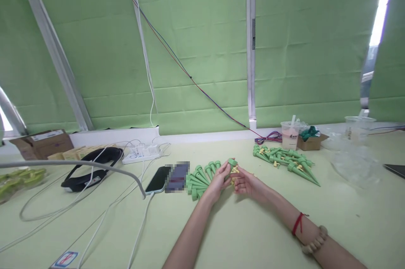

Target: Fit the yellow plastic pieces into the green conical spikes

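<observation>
Green plastic spike w/ wide cap (pixel 232 162) in your L hand (pixel 219 179), fingers closed round it, over counter (pixel 253 235). Your R hand (pixel 248 182) just beside, fingers half curled nr small yellow plastic bits (pixel 235 169); can't tell if gripping any. Spike prob. light, stiff, bit slick, not v. fragile; hold just under cap. Looks matte, plain green; shaft mostly hidden.

Creased green sheet panels (pixel 202 28) stand between grey metal posts (pixel 250 58) behind a smooth, pale-green table (pixel 253 235); a narrow slit of white light (pixel 381 9) glows at far right.
</observation>
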Tool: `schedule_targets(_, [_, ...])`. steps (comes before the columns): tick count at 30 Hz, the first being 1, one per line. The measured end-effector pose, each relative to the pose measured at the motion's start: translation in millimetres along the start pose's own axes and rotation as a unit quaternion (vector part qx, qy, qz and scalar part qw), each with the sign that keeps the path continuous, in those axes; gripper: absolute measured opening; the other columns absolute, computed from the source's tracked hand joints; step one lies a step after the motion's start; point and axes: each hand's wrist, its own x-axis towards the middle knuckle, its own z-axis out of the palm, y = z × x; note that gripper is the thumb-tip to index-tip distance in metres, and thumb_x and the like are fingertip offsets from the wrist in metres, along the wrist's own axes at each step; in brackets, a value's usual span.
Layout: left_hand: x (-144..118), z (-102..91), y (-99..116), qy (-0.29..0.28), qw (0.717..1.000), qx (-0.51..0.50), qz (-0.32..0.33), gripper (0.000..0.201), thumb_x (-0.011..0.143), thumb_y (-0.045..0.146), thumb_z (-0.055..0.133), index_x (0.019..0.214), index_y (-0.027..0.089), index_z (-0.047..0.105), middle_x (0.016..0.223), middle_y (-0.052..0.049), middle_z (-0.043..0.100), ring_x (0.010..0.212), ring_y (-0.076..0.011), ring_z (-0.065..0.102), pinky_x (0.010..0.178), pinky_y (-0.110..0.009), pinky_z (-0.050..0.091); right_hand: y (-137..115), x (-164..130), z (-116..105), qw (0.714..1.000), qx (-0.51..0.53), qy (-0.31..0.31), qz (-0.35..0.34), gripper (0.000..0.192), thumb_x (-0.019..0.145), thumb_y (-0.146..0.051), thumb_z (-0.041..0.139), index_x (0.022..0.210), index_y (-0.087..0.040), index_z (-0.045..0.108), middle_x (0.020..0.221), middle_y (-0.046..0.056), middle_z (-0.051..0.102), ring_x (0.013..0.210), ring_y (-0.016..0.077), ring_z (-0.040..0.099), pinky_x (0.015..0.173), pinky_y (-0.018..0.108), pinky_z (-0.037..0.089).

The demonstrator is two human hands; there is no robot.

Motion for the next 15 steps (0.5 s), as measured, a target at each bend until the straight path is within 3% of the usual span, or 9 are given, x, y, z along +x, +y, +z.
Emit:
schedule_targets(3, [-2,-1.5,3,-0.047,0.999,0.019,-0.008,0.053,0.068,0.050,0.067,0.115,0.026,0.062,0.093,-0.003,0.062,0.046,-0.0014,0.025,0.040,-0.013,0.015,-3,-2,-6,0.999,0.034,-0.009,0.000,0.022,0.088,-0.030,0.055,0.082,-0.011,0.064,0.064,0.001,0.064,0.057,0.0085,0.062,0.066,0.021,0.053])
schedule_targets(6, [-3,-1.8,3,-0.051,0.998,0.047,-0.008,0.051,0.070,0.050,0.065,0.115,0.027,0.062,0.100,-0.004,0.062,0.052,-0.0037,0.036,0.043,-0.013,0.020,-3,-3,-12,0.998,0.062,-0.025,-0.010,0.014,0.083,-0.026,0.062,0.076,-0.013,0.063,0.068,0.001,0.066,0.059,0.0075,0.062,0.070,0.021,0.053])
schedule_targets(11, [-6,-2.0,9,-0.046,0.997,0.060,-0.014,0.053,0.068,0.052,0.067,0.113,0.025,0.064,0.082,-0.005,0.063,0.061,-0.0090,0.048,0.049,-0.015,0.031,-4,-7,-9,0.995,0.068,-0.063,0.021,0.021,0.083,-0.033,0.061,0.078,-0.012,0.065,0.064,0.000,0.064,0.057,0.0076,0.061,0.069,0.023,0.054])
schedule_targets(15, [-4,-3.4,5,-0.055,0.995,0.081,-0.005,0.054,0.069,0.050,0.067,0.116,0.024,0.063,0.072,-0.003,0.061,0.060,-0.0099,0.048,0.051,-0.017,0.035,-5,-7,-6,1.000,-0.002,-0.027,-0.005,0.014,0.075,-0.026,0.068,0.072,-0.013,0.066,0.064,0.000,0.065,0.058,0.0080,0.061,0.068,0.022,0.053])
